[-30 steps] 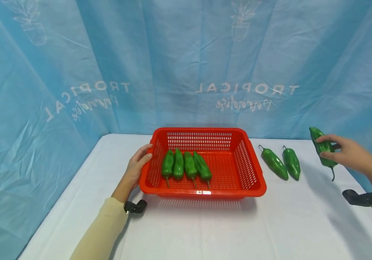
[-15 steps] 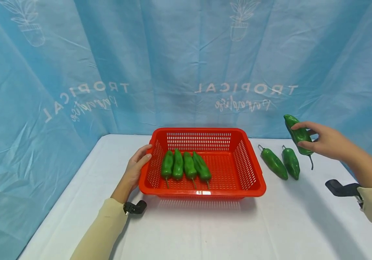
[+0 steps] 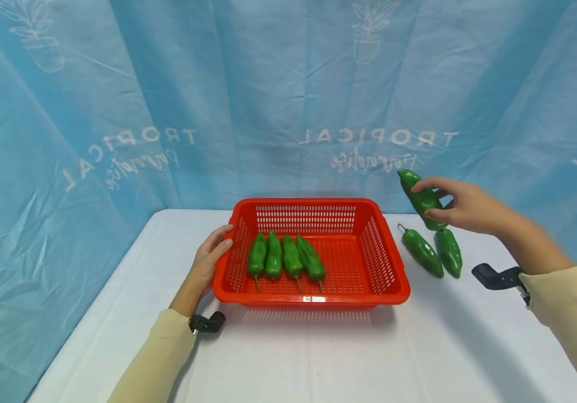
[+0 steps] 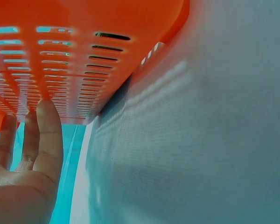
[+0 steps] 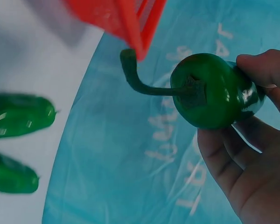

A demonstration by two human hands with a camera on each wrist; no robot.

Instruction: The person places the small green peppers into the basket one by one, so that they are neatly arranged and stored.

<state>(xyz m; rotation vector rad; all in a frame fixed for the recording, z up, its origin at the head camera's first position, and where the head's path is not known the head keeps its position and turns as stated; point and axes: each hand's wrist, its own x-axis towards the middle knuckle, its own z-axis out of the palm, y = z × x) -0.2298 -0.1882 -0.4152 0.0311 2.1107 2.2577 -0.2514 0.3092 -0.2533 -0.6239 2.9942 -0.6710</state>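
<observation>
My right hand (image 3: 469, 204) pinches a glossy green pepper (image 3: 421, 201) between thumb and fingers, above the table's back right. In the right wrist view, the pepper's curved stem (image 5: 149, 88) points away from the hand. My left hand (image 3: 209, 257) touches the left side of a red plastic basket (image 3: 318, 300). Nearly straight fingers (image 4: 49, 135) rest against its slotted wall in the left wrist view. Several green peppers lie side by side in the basket's left half, including the leftmost pepper (image 3: 257, 257). Two more, a left pepper (image 3: 422, 253) and a right pepper (image 3: 448, 253), lie right of the basket.
A white cloth (image 3: 268, 358) covers the table. Blue printed curtains (image 3: 268, 101) hang close behind it and along the sides. Dark wrist-worn devices (image 3: 207, 322) sit on both forearms. The basket's right half shows bare red slotted floor.
My right hand has carried the held pepper leftward and slightly up, from the far right to above the two loose peppers. The left hand stays at the basket's side.
</observation>
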